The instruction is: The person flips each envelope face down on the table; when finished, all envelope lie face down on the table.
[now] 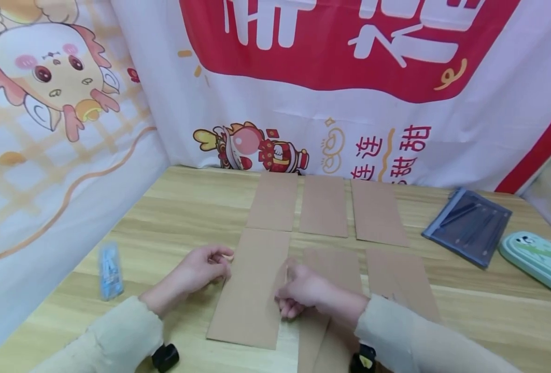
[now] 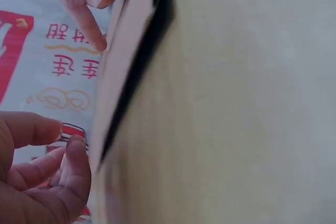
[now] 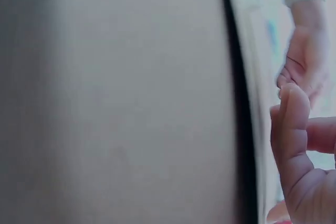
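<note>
A long brown paper sheet lies on the wooden table in front of me, between both hands. At its left edge is my left hand, fingers loosely bent. In the left wrist view, the thumb and fingertips of that left hand come close together with a gap between them. My right hand is at the sheet's right edge, its fingers bent and fingertips right by the edge. In the right wrist view, the thumb and a finger of the right hand show beside a large blurred surface.
Several similar brown sheets lie in rows behind and to the right. At the far right are a dark mesh zip pouch and a green panda pencil case. A small blue packet lies at left. Printed cloth hangs behind the table.
</note>
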`<state>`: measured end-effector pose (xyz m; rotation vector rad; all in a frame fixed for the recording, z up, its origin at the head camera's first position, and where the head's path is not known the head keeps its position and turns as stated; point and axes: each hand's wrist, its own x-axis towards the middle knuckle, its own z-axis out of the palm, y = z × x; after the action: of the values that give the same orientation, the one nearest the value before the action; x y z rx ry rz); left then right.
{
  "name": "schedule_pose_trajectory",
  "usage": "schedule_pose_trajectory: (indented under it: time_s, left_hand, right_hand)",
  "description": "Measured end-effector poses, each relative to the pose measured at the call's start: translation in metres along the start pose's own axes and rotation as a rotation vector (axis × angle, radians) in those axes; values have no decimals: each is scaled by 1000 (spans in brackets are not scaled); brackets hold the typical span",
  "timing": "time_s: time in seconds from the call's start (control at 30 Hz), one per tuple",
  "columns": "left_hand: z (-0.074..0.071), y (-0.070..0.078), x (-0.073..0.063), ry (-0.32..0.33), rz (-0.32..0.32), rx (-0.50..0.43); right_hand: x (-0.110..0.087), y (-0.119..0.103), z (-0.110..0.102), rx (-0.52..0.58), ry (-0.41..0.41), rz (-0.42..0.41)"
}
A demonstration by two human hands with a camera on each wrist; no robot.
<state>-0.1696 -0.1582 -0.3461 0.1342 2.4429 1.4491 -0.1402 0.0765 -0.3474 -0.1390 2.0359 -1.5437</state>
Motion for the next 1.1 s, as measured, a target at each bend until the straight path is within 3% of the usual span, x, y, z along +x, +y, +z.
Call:
schedule_pose_trajectory:
  time_s: [0.27,0.43,0.53,0.73,0.9,1.1]
  left_hand:
    - [10,37,0,-77,165,-100]
    - [28,58,6,-122,181,-278]
    - [40,65,11,-154,180,-333]
    - [67,66,18,-214,159,-341]
    - [87,58,15,-254,129,-320]
    - [101,55,9,-286,106,-329]
  right_hand:
    - [-30,-14,-50,105,93,-89]
    - [-52,-11,-80,107,130,-113]
    - [-63,-4,-93,102,128,-97]
    - [-78,18,-112,134,105,-85]
    - [-83,34,-119,126,63,-118]
    - [-84,44,-117,146,66,-102]
